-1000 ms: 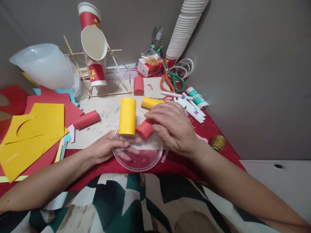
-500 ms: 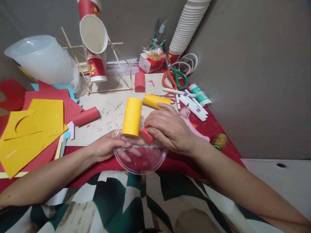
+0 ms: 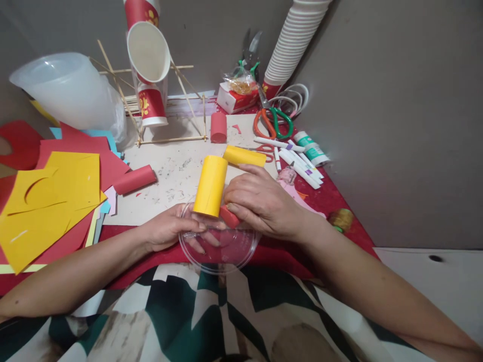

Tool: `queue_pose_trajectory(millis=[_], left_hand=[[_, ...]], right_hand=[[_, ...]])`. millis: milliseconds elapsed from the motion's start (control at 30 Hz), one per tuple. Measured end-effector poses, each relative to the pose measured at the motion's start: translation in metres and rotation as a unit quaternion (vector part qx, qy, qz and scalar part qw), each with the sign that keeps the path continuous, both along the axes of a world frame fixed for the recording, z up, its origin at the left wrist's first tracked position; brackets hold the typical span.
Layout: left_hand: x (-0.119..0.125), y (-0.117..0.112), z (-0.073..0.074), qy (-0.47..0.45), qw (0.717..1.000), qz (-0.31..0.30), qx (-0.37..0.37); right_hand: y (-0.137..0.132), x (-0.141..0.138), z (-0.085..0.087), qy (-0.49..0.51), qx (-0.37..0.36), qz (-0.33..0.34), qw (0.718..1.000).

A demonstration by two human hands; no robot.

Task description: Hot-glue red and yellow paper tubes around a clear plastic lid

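A clear round plastic lid (image 3: 226,256) is gripped by my left hand (image 3: 169,227), thumb on top and fingers showing through from below. On the lid's far side a yellow paper tube (image 3: 211,186) leans a little to the right. My right hand (image 3: 260,203) is closed around a red paper roll (image 3: 229,217), whose near end pokes out beside the base of the yellow tube; the rest of the roll is hidden by the fingers. Just beyond that hand lies another yellow paper tube (image 3: 245,156).
Coloured paper sheets (image 3: 53,201) and a red roll (image 3: 135,180) lie left. Behind are a stick frame (image 3: 171,142) with paper cups (image 3: 149,53), and a standing red tube (image 3: 218,127). Scissors (image 3: 274,123), markers (image 3: 300,166) and a thread spool (image 3: 340,219) are on the right.
The yellow tube on the lid has tipped to the right and shifted slightly nearer. The red roll's visible end has moved a little down, and both hands keep their grips.
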State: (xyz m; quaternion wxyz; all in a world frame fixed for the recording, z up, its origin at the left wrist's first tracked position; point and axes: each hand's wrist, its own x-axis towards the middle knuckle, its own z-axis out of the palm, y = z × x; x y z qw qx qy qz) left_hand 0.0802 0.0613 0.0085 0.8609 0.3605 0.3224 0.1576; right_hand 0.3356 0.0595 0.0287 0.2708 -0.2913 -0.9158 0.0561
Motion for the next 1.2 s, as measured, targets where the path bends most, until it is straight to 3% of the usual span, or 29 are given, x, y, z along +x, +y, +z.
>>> queue_pose_trajectory(millis=[400, 533, 700, 800, 867, 967, 1100, 1200], left_hand=[[0.000, -0.003, -0.003, -0.014, 1.000, -0.011, 0.010], [0.001, -0.002, -0.001, -0.012, 1.000, -0.004, 0.010], [0.002, 0.002, 0.007, -0.020, 0.996, 0.076, 0.039], [0.002, 0.006, 0.011, -0.014, 0.986, 0.156, 0.065], [0.003, 0.008, 0.013, -0.010, 0.975, 0.209, 0.078], [0.003, 0.009, 0.014, -0.014, 0.961, 0.262, 0.092], [0.005, 0.007, 0.014, -0.029, 0.957, 0.272, 0.097], [0.005, 0.004, 0.013, -0.041, 0.960, 0.258, 0.105]], right_hand=[[-0.002, -0.003, 0.002, 0.008, -0.001, 0.039, 0.999], [-0.002, -0.002, 0.002, 0.009, 0.031, 0.021, 0.999], [-0.005, 0.003, 0.006, 0.114, 0.150, -0.052, 0.981], [-0.009, 0.004, 0.005, 0.210, 0.156, -0.115, 0.958], [-0.009, 0.003, 0.000, 0.256, 0.088, -0.184, 0.945], [-0.006, -0.002, -0.009, 0.292, -0.098, -0.253, 0.917], [-0.001, -0.008, -0.012, 0.331, -0.332, -0.236, 0.851], [0.000, -0.011, -0.010, 0.346, -0.451, -0.212, 0.795]])
